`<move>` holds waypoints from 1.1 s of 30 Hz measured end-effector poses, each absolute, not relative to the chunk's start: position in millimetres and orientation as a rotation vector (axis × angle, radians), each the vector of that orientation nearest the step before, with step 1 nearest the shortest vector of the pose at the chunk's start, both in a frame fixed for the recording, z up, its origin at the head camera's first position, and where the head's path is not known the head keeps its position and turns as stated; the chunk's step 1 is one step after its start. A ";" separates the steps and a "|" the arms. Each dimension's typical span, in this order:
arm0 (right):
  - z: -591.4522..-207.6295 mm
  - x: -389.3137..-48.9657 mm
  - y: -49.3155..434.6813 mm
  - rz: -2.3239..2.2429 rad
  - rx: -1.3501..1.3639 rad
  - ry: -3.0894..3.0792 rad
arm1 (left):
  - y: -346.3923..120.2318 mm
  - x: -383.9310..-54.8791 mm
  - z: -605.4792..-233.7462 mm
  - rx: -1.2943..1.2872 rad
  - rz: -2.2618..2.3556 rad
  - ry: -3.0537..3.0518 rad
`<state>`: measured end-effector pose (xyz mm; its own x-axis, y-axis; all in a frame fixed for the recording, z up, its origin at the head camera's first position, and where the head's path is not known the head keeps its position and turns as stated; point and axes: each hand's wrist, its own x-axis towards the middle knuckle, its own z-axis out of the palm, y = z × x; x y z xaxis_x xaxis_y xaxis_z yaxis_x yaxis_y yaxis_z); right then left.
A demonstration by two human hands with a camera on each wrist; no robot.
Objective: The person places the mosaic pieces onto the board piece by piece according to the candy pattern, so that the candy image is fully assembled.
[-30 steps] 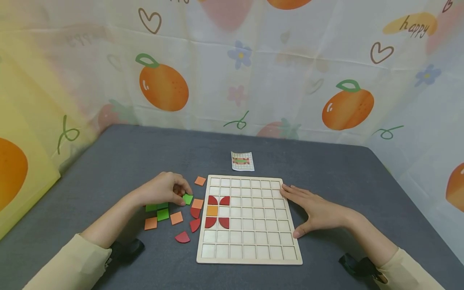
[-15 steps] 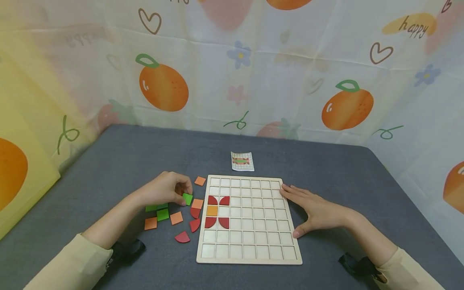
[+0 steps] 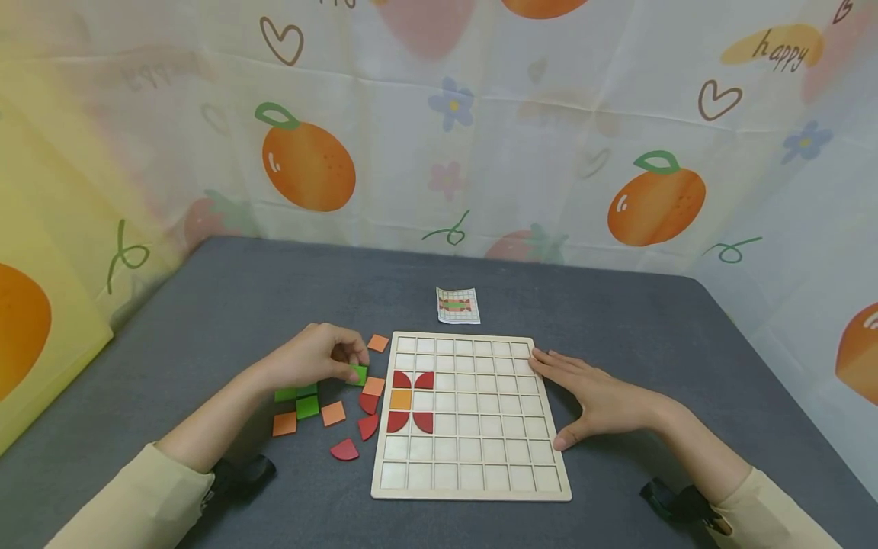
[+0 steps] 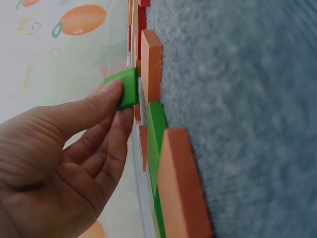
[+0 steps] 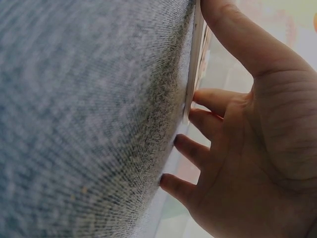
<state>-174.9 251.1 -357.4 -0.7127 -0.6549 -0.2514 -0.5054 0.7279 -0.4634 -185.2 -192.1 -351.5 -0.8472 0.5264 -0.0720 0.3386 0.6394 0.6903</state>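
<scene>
My left hand (image 3: 317,357) pinches a green square tile (image 4: 130,88) between thumb and fingers, just left of the wooden grid board (image 3: 480,494). Spread along the board's right edge, my right hand (image 3: 597,393) touches the frame with thumb and fingertips. Red quarter-circle tiles, such as this red tile (image 3: 424,422), sit in cells at the board's left. An orange-yellow square tile (image 3: 401,399) lies between the upper and lower red ones in the first column.
Loose tiles lie left of the board: a green tile (image 3: 307,407), an orange tile (image 3: 333,413), a red quarter-circle (image 3: 344,450) and several others. Behind the board is a small pattern card (image 3: 458,306). A printed cloth (image 3: 521,152) hangs beyond the dark table (image 3: 583,305).
The green tile in my left hand has shifted and turned slightly, and the fingers have moved a little to the right. My right hand stays at the board's edge.
</scene>
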 end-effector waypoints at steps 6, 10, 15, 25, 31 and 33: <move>-357.9 -174.6 251.0 -0.511 -0.896 2.530 | -185.6 -185.7 -351.9 0.689 1.040 2.627; -358.4 -174.7 250.9 -0.506 -0.906 2.535 | -179.8 -185.9 -352.8 0.691 1.066 2.620; -358.2 -174.9 251.0 -0.507 -0.913 2.535 | -169.7 -183.5 -354.3 0.703 1.079 2.622; -357.6 -174.5 251.1 -0.515 -0.900 2.530 | -143.7 -174.9 -358.0 0.732 1.142 2.581; -357.4 -174.2 250.8 -0.514 -0.885 2.530 | -129.3 -172.3 -358.4 0.766 1.179 2.596; -357.3 -174.2 250.7 -0.513 -0.884 2.531 | -125.6 -172.1 -358.5 0.773 1.191 2.590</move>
<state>-174.2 250.7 -357.3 -0.7154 -0.6506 -0.2548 -0.4999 0.7313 -0.4639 -172.1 -125.6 -358.5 -0.8468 0.5299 0.0453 0.3794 0.5422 0.7497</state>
